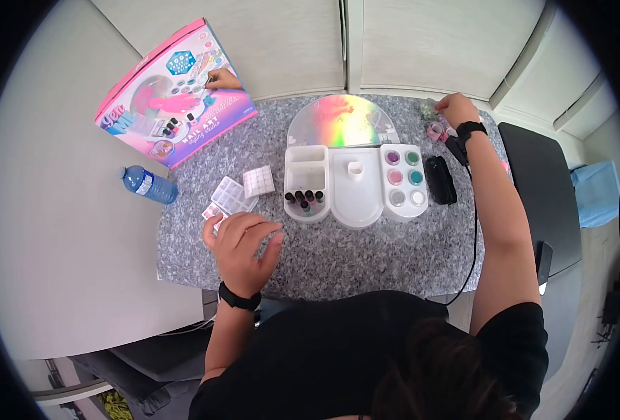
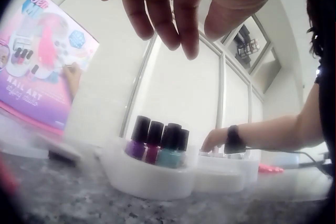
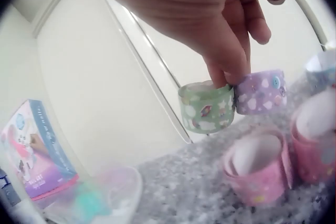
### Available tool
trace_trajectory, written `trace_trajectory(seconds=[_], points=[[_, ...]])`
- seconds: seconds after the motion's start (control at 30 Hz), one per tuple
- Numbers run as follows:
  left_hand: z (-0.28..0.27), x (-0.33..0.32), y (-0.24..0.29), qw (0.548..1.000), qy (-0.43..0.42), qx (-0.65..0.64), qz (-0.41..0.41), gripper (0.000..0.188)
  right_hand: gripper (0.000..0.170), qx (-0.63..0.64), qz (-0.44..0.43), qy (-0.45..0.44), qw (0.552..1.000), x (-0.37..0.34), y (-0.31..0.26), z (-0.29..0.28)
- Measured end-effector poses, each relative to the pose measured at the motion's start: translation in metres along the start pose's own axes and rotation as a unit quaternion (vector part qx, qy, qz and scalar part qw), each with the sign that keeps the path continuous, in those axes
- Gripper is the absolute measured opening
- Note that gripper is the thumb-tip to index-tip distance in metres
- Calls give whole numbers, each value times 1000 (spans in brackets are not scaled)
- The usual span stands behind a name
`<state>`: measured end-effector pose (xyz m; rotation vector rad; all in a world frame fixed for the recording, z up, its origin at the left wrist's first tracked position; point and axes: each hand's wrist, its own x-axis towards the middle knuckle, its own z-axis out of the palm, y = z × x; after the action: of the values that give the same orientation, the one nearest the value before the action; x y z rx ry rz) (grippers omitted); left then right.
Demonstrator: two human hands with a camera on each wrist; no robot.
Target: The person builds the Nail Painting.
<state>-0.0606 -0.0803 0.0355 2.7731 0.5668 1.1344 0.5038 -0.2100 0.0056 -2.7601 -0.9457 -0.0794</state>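
At the table's back right, my right hand [image 1: 458, 112] reaches down to small patterned rolls. The right wrist view shows its thumb and finger pinching the rim of a green roll [image 3: 206, 113], right against a purple roll [image 3: 262, 97]. Two pink rolls [image 3: 254, 174] lie nearer that camera. My left hand [image 1: 242, 255] hovers with loosely bent fingers near a clear compartment tray [image 1: 231, 196] and a white gridded box [image 1: 259, 181]; in the left wrist view its fingers hold nothing. Dark-capped polish bottles [image 2: 170, 140] stand in the left section of a white station [image 1: 356, 203].
A shiny semicircular panel [image 1: 341, 120] stands behind the station, whose right section holds several colored pots [image 1: 395, 177]. A black case [image 1: 441, 180] and a cable lie to its right. A blue bottle [image 1: 149, 185] and a large printed box [image 1: 177, 98] are at the left.
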Motion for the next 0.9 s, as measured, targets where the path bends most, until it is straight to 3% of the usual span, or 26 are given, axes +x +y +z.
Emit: trace_trajectory(seconds=[0.1,0.23,0.33,0.4,0.5,0.67,0.8,0.9], points=[[1,4,4,1000,5,-13,-3,15,18,24,-32,23,999,-21,-12,-27],[3,3,8,999,-8,-37,8,16,12,126,-242,111,956,-141,-81,-88],[8,0,16,996,-46,-63,40,22,16,126,-393,41,910,-241,-126,-103],[15,-2,22,993,-66,-75,65,27,20,123,-425,-26,896,-288,-138,-81],[27,-8,29,976,-127,-134,111,35,19,125,-442,-49,887,-313,-143,-42],[36,-12,30,948,-225,-148,168,26,16,168,-418,-63,891,-313,-141,-21],[38,-14,27,948,-235,-136,166,20,17,250,-393,-65,883,-309,-143,-27],[41,-12,28,950,-235,-134,153,17,18,220,-389,-87,890,-307,-136,-23]])
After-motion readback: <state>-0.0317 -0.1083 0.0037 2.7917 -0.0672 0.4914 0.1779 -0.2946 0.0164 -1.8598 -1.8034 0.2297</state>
